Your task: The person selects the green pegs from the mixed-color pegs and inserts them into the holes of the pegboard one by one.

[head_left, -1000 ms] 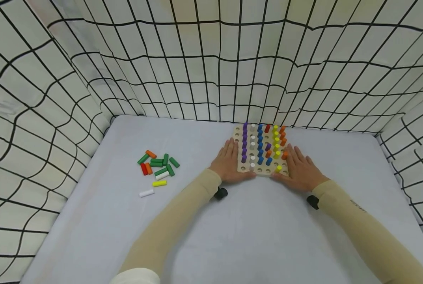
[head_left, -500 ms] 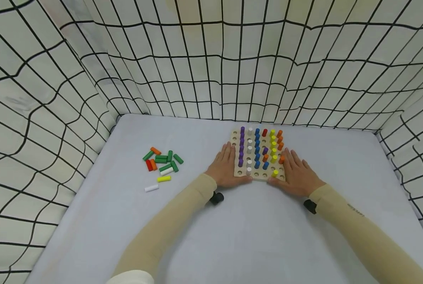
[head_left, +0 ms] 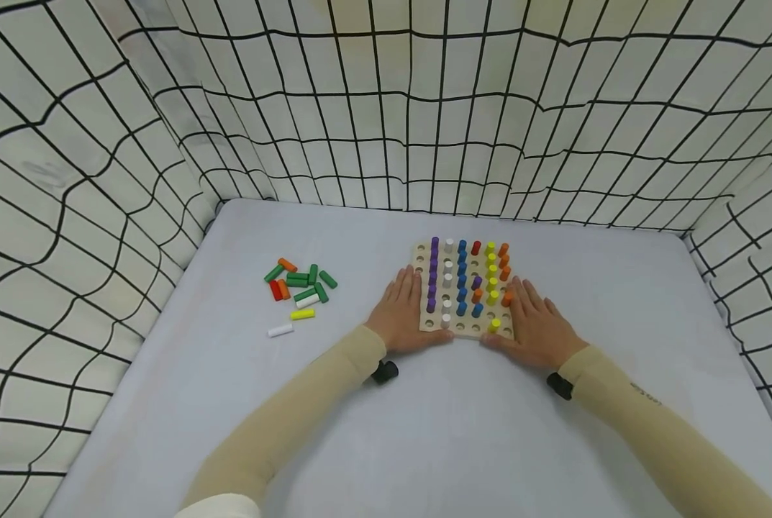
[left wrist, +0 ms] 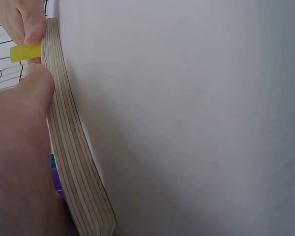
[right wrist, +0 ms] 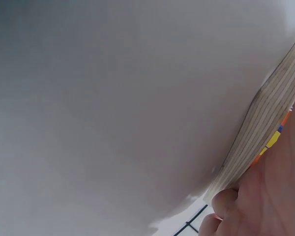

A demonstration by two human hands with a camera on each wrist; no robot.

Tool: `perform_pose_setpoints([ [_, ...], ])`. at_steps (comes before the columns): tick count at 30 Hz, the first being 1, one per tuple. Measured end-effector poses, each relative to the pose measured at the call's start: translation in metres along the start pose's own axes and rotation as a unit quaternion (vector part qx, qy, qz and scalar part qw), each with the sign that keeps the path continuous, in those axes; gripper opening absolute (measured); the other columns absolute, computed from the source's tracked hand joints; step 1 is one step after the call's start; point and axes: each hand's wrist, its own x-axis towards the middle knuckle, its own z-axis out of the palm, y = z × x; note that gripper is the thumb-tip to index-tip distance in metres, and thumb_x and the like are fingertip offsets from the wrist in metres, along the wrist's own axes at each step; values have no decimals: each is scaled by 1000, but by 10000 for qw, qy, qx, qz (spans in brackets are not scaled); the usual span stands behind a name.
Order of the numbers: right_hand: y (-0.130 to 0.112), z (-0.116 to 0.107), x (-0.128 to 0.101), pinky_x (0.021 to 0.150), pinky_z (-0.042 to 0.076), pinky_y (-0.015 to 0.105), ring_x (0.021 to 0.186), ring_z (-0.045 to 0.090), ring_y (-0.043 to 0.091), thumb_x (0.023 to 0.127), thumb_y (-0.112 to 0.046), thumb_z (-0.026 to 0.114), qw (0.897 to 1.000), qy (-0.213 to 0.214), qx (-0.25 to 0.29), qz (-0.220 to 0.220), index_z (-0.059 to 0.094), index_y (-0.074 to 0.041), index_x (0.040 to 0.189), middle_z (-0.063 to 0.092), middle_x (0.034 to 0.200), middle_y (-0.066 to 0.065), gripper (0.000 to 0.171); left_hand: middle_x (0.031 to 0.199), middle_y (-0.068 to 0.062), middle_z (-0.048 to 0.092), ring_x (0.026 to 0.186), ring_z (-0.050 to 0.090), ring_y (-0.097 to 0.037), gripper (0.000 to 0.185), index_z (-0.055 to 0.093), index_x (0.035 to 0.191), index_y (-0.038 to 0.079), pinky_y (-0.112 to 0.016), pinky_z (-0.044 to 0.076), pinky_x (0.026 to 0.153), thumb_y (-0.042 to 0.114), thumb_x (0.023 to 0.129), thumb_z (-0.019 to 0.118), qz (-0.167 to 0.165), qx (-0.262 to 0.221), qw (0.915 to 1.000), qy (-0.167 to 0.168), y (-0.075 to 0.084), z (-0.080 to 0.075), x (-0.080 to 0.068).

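A wooden pegboard (head_left: 468, 329) lies on the white table, holding rows of purple, white, blue, yellow and orange pegs and a red one. My left hand (head_left: 401, 311) lies flat against its left side, fingers straight, thumb at the near edge. My right hand (head_left: 536, 324) mirrors it on the right side. In the left wrist view my left thumb (left wrist: 19, 142) touches the board's layered edge (left wrist: 73, 147), with a yellow peg (left wrist: 24, 51) beyond. The right wrist view shows the same edge (right wrist: 265, 125) against my right hand (right wrist: 270, 196).
A pile of loose pegs (head_left: 298, 284), green, orange, red and white, lies at the left of the table. A yellow peg (head_left: 302, 314) and a white peg (head_left: 280, 330) lie just nearer. Grid-patterned cloth walls (head_left: 386, 108) enclose the table on three sides.
Both hands have slid the pegboard toward me, away from the back wall. Their hold on its sides is unchanged.
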Motion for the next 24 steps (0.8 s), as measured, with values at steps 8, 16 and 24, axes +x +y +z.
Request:
perform_pose_setpoints([
  [8,-18,5,-19,127,23,69,160,13,48,93,-79,49,9998,170,-80,-119,10,4,164,9,173,25,116,175,-17,-11,165,-7,-32,129,-4,165,2,-44,9,137,90,85,45,45,41,10000,36,1,1,-30],
  [16,-33,9,-34,126,28,67,159,19,47,93,-74,55,9986,411,-297,-163,18,8,161,17,171,27,113,175,-20,-4,165,-2,-35,127,2,165,0,-47,12,136,88,86,48,154,67,9996,234,1,2,-51],
  [24,-49,22,-47,127,30,64,160,21,43,91,-77,53,9976,532,-419,-172,19,7,161,18,171,25,115,175,-20,-2,165,0,-35,127,5,165,0,-48,13,136,88,85,49,165,217,9994,234,-7,10,-71],
])
